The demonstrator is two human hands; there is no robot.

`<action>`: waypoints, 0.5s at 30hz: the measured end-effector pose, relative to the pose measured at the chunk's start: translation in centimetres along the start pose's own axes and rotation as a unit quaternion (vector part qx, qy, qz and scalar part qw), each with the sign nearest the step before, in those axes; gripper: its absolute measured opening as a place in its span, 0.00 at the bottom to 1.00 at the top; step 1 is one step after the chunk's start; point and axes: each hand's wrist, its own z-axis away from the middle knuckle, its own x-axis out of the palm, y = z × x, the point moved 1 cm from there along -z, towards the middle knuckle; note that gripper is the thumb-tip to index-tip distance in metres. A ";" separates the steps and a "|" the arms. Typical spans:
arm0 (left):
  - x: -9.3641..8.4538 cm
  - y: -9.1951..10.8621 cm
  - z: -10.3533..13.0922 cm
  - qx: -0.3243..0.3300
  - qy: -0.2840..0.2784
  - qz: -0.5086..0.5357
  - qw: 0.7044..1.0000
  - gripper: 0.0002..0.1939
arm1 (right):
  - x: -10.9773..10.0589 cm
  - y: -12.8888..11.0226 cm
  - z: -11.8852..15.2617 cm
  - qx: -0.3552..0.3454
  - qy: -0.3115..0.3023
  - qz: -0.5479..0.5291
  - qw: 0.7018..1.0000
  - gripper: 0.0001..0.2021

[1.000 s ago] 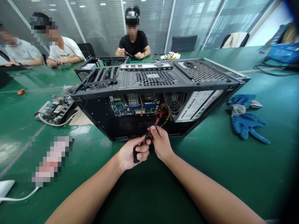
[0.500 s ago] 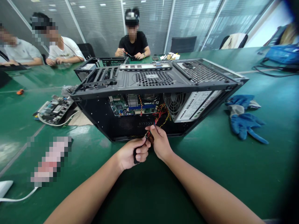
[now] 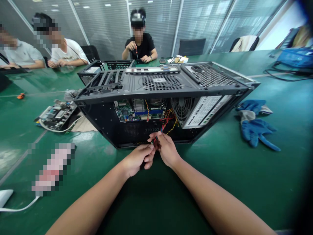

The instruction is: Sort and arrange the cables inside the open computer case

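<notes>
An open computer case lies on the green table with its open side toward me. Inside it show a green motherboard, a fan and a power supply with a white label. Red, yellow and black cables run down from the power supply to the case's lower edge. My left hand is closed on the cable bundle, with something black partly hidden under its fingers. Close against it on the right, my right hand pinches the same cables.
A loose circuit board with a white cable lies left of the case. Blue gloves rest to the right. A phone lies front left. Across the table, a person holds a screwdriver; two others sit at the left.
My left hand's fingers have shifted on the cables, and the black thing under them shows less. The person across the table has raised the screwdriver upright.
</notes>
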 end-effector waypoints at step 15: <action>0.3 -0.5 -0.3 0.069 0.119 -0.232 0.963 0.15 | 0.0 0.2 -0.2 -0.034 -0.007 0.035 0.999 0.19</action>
